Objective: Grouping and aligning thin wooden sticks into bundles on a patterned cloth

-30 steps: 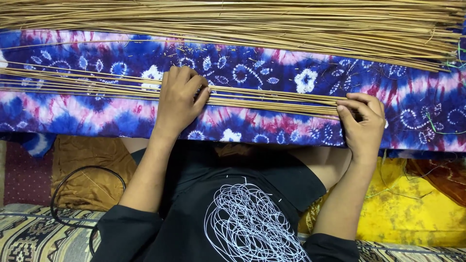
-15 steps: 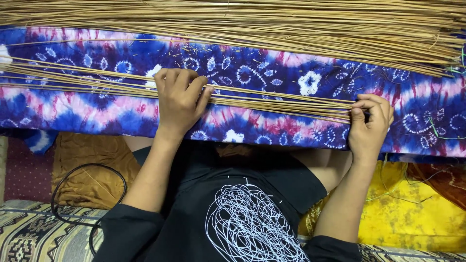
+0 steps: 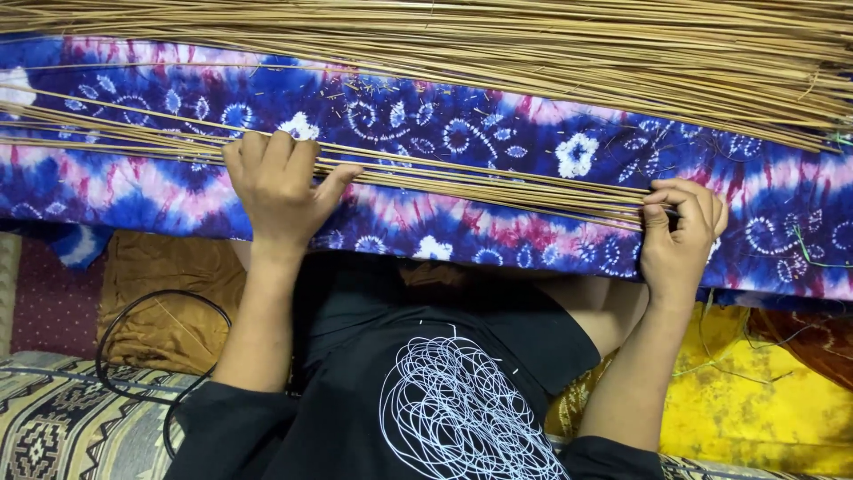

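- The left hand point(image 3: 277, 182) lies palm-down on a small bunch of thin straw-coloured sticks point(image 3: 480, 182); its fingers are curled over the far edge of the bunch and the thumb is stretched along the near edge, so the hand presses the sticks flat against the cloth rather than pinching them
- The right hand point(image 3: 682, 236) closes on the end of the same bunch; the thumb and the bent fingers are pressed together around the stick tips, which end inside the grip
- The small bunch lies across a blue, pink and white tie-dyed cloth point(image 3: 462, 133) in front of the person, running from the left edge of the view, slightly downhill, to the right hand; at the left the sticks fan apart, at the right they sit tight together
- A far larger heap of sticks point(image 3: 533, 44) lies along the far side of the cloth, apart from the held bunch and touched by neither hand
- Judged from this, only a small share has been drawn off and gathered, with its right ends evened up; the loose left end still looks ungathered, no tie shows on the bunch, and the bulk of the heap remains to be handled
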